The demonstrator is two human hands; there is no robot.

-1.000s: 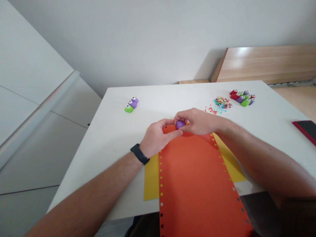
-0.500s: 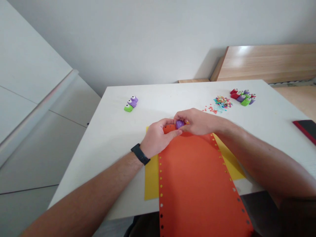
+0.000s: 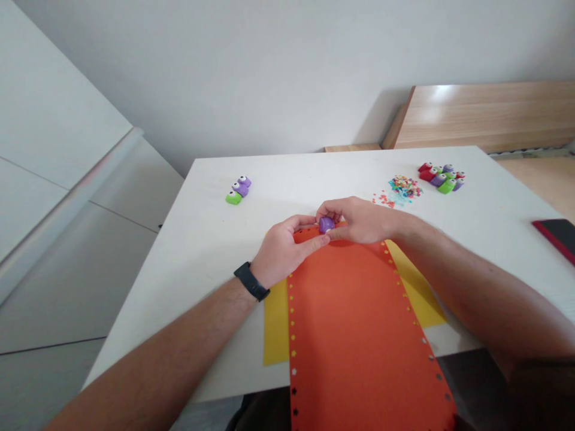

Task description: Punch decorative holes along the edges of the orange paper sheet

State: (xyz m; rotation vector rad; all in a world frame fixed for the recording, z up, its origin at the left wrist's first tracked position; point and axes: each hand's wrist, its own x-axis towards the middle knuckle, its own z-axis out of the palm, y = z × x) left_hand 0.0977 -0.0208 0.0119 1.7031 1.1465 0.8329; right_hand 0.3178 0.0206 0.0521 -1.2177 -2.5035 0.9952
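A sheet of orange paper (image 3: 350,317) with small star-shaped holes along its side and top edges slants down toward me, its near end hanging past the table edge. At its far edge sits a purple craft punch (image 3: 327,225), gripped between the thumb and fingers of my right hand (image 3: 359,220). My left hand (image 3: 283,248) pinches the paper's far left part, thumb on top and fingers behind, its thumb tip touching the punch area. Beneath the orange sheet lies yellow paper (image 3: 276,323). The exact contact of punch and paper is partly hidden by my fingers.
On the white table (image 3: 179,251), purple and green punches (image 3: 239,189) stand at the far left. A group of several coloured punches (image 3: 442,176) is at the far right, beside a pile of small paper cutouts (image 3: 404,187). A dark, red-edged object (image 3: 557,236) lies at the right.
The orange paper and my left hand have shifted slightly left. My right hand still holds the purple punch at the far edge, almost in the same place.
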